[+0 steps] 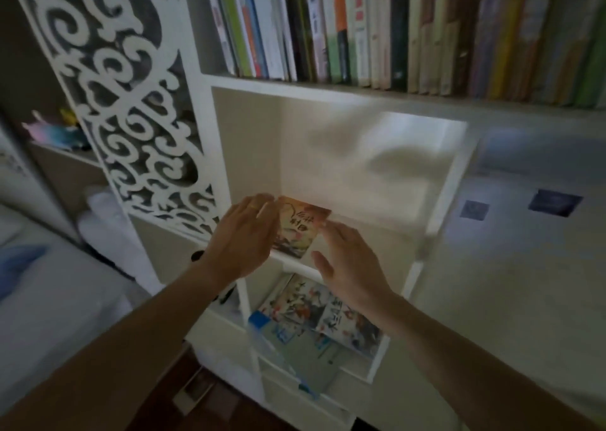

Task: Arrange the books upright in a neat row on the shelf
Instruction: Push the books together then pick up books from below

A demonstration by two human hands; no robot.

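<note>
Book: we judge the orange book (300, 227) light, stiff, glossy — at the shelf (367, 234) front-left corner.
Grip: left hand (242, 237), right hand (347, 260) flat-fingered, flanking its side edges — best hold.

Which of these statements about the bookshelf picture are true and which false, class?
1. The orange illustrated book stands in the middle white compartment. True.
2. Both hands are flat beside that book. True: left hand, right hand.
3. The top shelf is bare. False: a row of upright books fills it.
4. The illustrated books in the lower compartment stand upright. False: they lie flat or slanted.
</note>
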